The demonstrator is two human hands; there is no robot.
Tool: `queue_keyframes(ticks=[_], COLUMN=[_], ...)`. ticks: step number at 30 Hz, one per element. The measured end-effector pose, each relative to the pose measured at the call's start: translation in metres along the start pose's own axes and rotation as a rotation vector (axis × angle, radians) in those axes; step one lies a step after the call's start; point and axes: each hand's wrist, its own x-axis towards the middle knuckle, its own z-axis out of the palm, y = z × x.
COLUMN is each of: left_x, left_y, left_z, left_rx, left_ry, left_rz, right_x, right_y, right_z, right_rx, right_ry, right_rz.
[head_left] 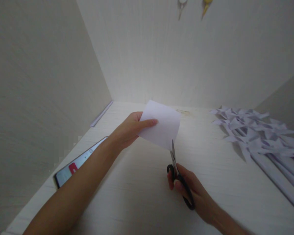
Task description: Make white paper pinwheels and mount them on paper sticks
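Note:
My left hand (133, 129) pinches a small white sheet of paper (163, 120) by its left side, thumb on top, holding it above the table. Black-handled scissors (183, 189) are in my right hand (193, 192), with fingers through the loops. Their blades are slightly apart and point up at the paper's lower right corner. One blade tip overlaps the sheet; whether a cut is made there I cannot tell.
Several folded paper pinwheels (250, 133) with rolled paper sticks (271, 176) lie at the right. A phone (63, 176) with a lit screen rests at the left, partly behind my forearm. One rolled paper stick (101, 114) lies along the left wall. Two hooks (205, 6) hang on the back wall.

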Motion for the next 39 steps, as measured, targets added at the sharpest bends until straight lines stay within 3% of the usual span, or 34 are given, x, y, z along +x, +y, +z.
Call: queue_keyframes(ticks=[39], left_x=[0.0013], left_y=[-0.0002], left_z=[-0.0005], left_rx=[-0.008], left_ry=[0.01], left_rz=[-0.018], right_x=[0.001], right_y=[-0.0011], right_z=[0.001], right_rx=[0.006], right_ry=[-0.023], right_rz=[0.037])
